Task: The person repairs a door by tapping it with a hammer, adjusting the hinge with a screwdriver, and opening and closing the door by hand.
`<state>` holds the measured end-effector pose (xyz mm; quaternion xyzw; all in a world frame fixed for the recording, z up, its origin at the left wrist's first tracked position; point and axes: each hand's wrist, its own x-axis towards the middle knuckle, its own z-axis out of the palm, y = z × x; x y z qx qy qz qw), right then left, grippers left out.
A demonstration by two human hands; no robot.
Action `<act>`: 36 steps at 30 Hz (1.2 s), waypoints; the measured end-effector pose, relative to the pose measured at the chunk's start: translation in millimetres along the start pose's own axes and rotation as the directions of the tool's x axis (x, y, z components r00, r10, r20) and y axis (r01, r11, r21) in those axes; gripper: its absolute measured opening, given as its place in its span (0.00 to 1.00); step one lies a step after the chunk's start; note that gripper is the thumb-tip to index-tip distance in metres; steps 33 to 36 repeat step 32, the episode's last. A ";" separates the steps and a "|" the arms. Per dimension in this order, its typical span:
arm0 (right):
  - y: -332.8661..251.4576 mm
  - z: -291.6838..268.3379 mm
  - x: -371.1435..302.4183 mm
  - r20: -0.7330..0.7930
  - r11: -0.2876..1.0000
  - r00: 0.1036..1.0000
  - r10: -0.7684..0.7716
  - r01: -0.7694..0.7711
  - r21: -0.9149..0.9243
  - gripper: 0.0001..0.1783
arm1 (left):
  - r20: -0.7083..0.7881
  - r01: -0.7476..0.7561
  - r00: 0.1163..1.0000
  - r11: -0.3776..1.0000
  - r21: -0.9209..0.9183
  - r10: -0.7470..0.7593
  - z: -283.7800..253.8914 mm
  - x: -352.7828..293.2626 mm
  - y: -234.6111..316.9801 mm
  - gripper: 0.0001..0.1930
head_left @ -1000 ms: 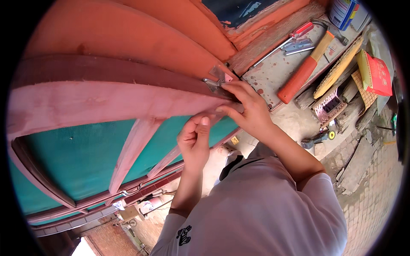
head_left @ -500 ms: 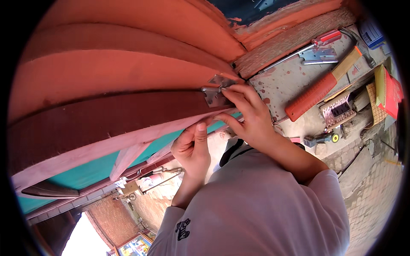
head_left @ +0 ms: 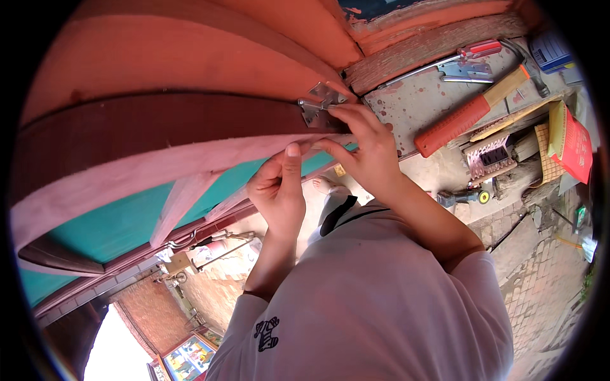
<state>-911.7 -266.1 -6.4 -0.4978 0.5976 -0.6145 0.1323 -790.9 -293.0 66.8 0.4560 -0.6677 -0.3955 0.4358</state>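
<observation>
A silver metal hinge (head_left: 314, 114) lies against the dark red edge of a wooden door (head_left: 190, 117), its other leaf toward the orange frame. My right hand (head_left: 375, 155) has its fingertips on the hinge's right end, while its thumb reaches to the pinkish side of the door edge. Just left of that thumb, my left hand (head_left: 277, 187) is closed at the same pinkish side, thumb pointing up and fingers curled. What its fingertips hold, if anything, is hidden.
On the ledge to the right lie a screwdriver (head_left: 480, 49), more hinges (head_left: 467, 71) and a red-handled hammer (head_left: 454, 125). Beyond are an open pink box (head_left: 488, 159), a red packet (head_left: 574, 145) and a power tool (head_left: 460, 198). Teal panels (head_left: 127, 219) fill the door.
The view has shifted, so the door and hinge appear higher and the ledge's tools slightly farther left. Both hands keep nearly the same pose at the hinge and door edge.
</observation>
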 end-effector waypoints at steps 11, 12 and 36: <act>4.6 -7.5 17.6 0.132 0.996 0.988 0.080 -0.084 0.026 0.25 | -0.019 -0.038 0.999 0.999 -0.008 0.037 -0.2 2.2 2.8 0.11; 2.6 -9.9 20.4 0.167 0.997 0.983 0.079 -0.079 -0.003 0.26 | -0.022 -0.041 0.999 0.999 -0.017 0.040 -2.2 1.7 2.3 0.11; -10.3 -9.9 12.8 0.240 0.988 0.959 0.148 -0.131 -0.084 0.29 | 0.222 -0.079 0.970 0.993 -0.091 0.098 -22.5 3.6 -9.1 0.09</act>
